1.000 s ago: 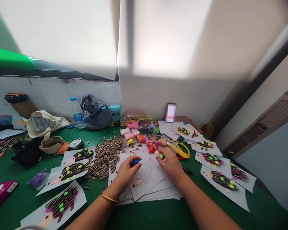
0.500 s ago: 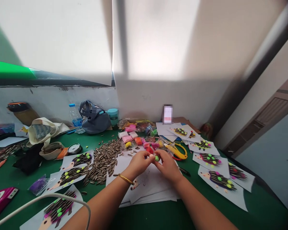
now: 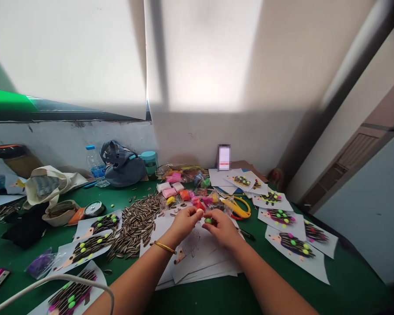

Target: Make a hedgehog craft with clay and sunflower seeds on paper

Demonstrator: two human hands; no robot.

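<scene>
Above a stack of white paper (image 3: 213, 261) both my hands work close together. My left hand (image 3: 184, 224), with a gold bangle at the wrist, pinches a small pale peach lump of modelling clay (image 3: 200, 212) between thumb and forefinger. A green ball of modelling clay (image 3: 208, 220) sits in the curled fingers of my right hand (image 3: 222, 227). Below them, the top sheet carries a hedgehog drawing (image 3: 181, 255) with a peach clay face; my hands partly cover the sheet. Red clay (image 3: 198, 204) lies just beyond my fingertips.
A pile of striped sunflower seeds (image 3: 136, 223) spreads left of the paper. Packets of coloured clay (image 3: 174, 188), yellow-handled scissors (image 3: 238, 208) and a phone (image 3: 223, 157) stand or lie beyond. Finished hedgehog pictures (image 3: 297, 251) lie right, others (image 3: 92, 245) left. A white cable (image 3: 62, 278) crosses the lower left.
The scene has shifted slightly left in view. My hands have moved a little apart, opening a small gap between the peach clay and the green ball.
</scene>
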